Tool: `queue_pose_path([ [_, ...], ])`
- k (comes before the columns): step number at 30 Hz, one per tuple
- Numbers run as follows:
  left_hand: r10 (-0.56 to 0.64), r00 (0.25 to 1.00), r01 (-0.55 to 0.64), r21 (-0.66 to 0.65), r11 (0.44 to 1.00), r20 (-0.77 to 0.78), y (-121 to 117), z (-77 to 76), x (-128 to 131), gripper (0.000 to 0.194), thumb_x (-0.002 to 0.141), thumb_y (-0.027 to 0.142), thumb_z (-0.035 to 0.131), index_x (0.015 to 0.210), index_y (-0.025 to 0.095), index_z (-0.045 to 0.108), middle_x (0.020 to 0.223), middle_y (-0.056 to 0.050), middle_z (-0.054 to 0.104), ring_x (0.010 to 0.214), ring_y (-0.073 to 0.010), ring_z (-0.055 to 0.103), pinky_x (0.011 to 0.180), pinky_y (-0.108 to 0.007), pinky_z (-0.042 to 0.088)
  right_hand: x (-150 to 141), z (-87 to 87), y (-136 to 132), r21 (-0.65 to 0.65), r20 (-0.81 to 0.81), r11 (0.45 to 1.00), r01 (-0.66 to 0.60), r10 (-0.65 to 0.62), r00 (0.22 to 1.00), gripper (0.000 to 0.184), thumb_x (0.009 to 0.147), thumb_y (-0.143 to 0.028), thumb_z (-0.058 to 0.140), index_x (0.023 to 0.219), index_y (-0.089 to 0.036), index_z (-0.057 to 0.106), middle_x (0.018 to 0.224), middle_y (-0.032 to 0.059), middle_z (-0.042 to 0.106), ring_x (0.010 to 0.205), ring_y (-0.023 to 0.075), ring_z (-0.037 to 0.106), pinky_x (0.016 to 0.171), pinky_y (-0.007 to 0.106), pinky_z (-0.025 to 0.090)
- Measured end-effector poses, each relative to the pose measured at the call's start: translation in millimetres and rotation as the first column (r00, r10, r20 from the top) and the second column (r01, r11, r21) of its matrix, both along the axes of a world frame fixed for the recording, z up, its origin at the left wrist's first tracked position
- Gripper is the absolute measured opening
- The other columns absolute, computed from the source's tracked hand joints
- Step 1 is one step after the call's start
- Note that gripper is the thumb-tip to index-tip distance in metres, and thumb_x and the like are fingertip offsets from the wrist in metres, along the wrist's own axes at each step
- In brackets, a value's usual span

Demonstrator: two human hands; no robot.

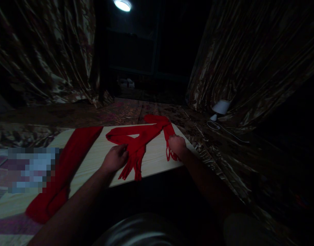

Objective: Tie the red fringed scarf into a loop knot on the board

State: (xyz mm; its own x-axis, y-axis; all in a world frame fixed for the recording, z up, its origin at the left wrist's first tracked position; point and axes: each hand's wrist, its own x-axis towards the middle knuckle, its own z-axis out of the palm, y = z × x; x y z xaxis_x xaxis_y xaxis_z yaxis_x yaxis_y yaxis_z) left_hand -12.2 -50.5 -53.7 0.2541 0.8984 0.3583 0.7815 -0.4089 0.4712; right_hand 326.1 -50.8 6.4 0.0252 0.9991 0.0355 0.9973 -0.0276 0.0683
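Note:
A red scarf [149, 134] with fringed ends lies twisted and looped across a pale wooden board [157, 164]. My left hand [115, 158] has its fingers pinched at the scarf's edge, just above the fringe of the nearer end. On the right, my right hand [177, 144] is closed around the scarf's other end, with looped fringe hanging below the fist. To the left of both hands, another long red knitted piece [77, 147] lies folded along the board and reaches over its front edge.
A small white lamp [221, 107] with a trailing cord stands at the right, by a patterned curtain [239, 54]. Another curtain [51, 51] hangs at the left. A dark window [136, 51] reflects a round light. A pixelated patch covers something at the left.

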Motion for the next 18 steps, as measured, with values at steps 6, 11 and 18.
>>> queue_pose_path([
  [6,-0.001,1.0,0.001,0.016,1.0,-0.03,-0.1,0.0,-0.2,0.052,0.089,0.038,0.044,0.128,0.011,0.065,0.119,-0.015,0.071,0.11,-0.0276,0.065,0.098,-0.036,0.048,0.5,-8.1,2.7,0.06,0.153,0.996,-0.066,0.056,0.987,0.031,0.097,-0.014,0.041,0.115,-0.013,0.066,0.111,0.0188,0.069,0.096,0.0239,0.069,0.082,0.032,0.052],
  [11,0.003,1.0,-0.003,0.01,1.0,-0.023,-1.1,1.1,0.2,0.052,0.089,0.038,0.043,0.128,0.011,0.065,0.12,-0.014,0.071,0.112,-0.0279,0.064,0.099,-0.036,0.047,-2.1,-15.0,3.1,0.023,0.219,0.99,-0.141,0.132,0.967,0.031,0.096,-0.013,0.043,0.111,-0.013,0.07,0.108,0.0194,0.069,0.093,0.0245,0.069,0.081,0.033,0.053],
  [18,-0.015,1.0,0.015,0.025,1.0,-0.015,0.1,-0.5,-0.4,0.052,0.089,0.038,0.044,0.128,0.011,0.065,0.119,-0.014,0.071,0.111,-0.0278,0.065,0.098,-0.036,0.048,-8.4,-20.5,1.4,0.022,0.278,0.985,-0.173,0.16,0.947,0.025,0.089,-0.007,0.051,0.096,-0.009,0.075,0.101,0.0209,0.071,0.097,0.0261,0.065,0.084,0.034,0.051],
])
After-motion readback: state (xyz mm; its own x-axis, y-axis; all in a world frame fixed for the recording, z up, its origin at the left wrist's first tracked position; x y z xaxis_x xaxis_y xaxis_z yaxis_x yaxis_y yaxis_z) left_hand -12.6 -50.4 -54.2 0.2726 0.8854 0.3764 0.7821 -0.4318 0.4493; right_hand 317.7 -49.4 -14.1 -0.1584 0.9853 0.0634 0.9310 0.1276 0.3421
